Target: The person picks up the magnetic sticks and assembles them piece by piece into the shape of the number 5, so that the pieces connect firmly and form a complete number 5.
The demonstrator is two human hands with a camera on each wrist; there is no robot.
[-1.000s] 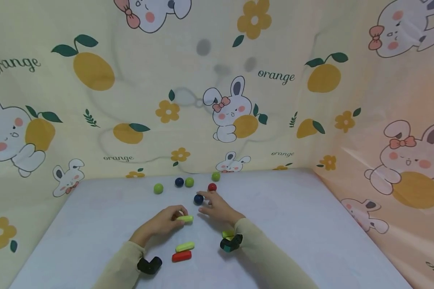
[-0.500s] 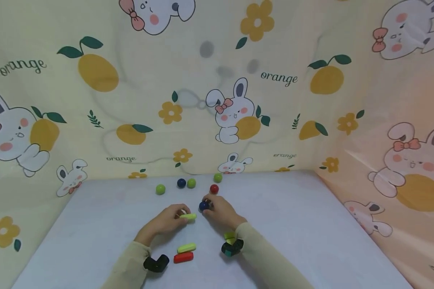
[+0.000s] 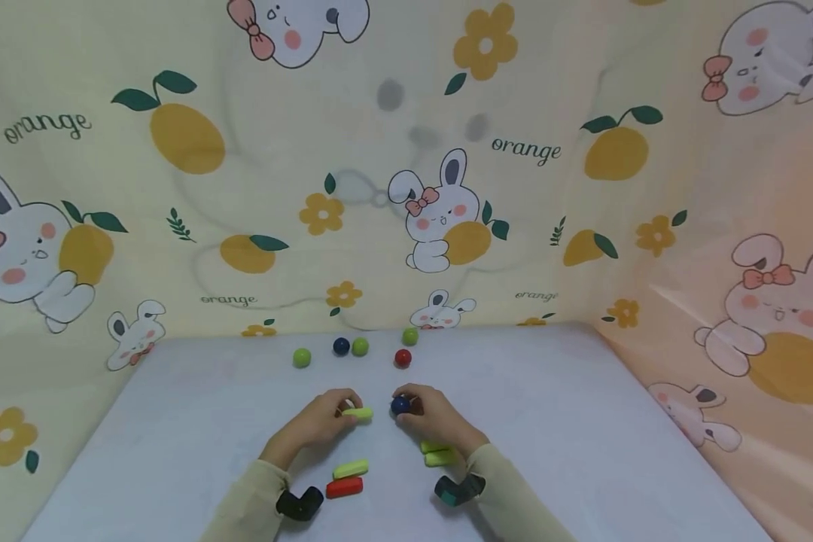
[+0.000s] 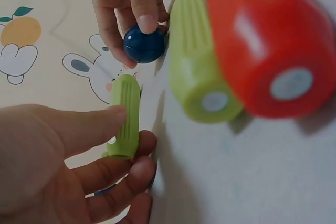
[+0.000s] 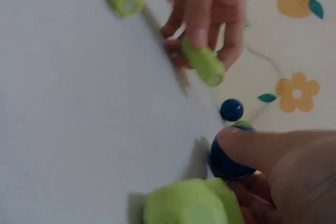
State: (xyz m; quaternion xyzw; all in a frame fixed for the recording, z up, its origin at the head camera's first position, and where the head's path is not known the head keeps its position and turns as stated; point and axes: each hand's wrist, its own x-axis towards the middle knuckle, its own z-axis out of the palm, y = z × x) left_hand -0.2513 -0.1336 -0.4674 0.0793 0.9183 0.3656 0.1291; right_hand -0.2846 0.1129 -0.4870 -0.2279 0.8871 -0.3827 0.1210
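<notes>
My left hand [image 3: 320, 421] pinches a yellow-green ribbed stick [image 4: 126, 111] between thumb and fingers, its end pointing toward the other hand. Across a small gap, the right hand [image 3: 442, 421] grips a glossy dark blue ball [image 3: 400, 406], thumb against its side. Ball and stick are apart. Between the forearms lie another yellow-green stick [image 3: 350, 469] and a red stick [image 3: 345, 488], side by side; both show a pale round disc at one end in the left wrist view. By the right wrist are two more yellow-green sticks [image 3: 439, 458], partly hidden in the head view.
Along the back of the white table [image 3: 555, 421] sit a green ball [image 3: 301, 357], a dark blue ball [image 3: 341, 346], two more green balls [image 3: 409, 336] and a red ball [image 3: 403, 358]. A printed cloth [image 3: 366, 248] hangs behind them.
My right hand, at first reaching with spread fingers, has taken hold of the dark blue ball and drawn it nearer and to the right. The left hand keeps its stick, having shifted slightly right.
</notes>
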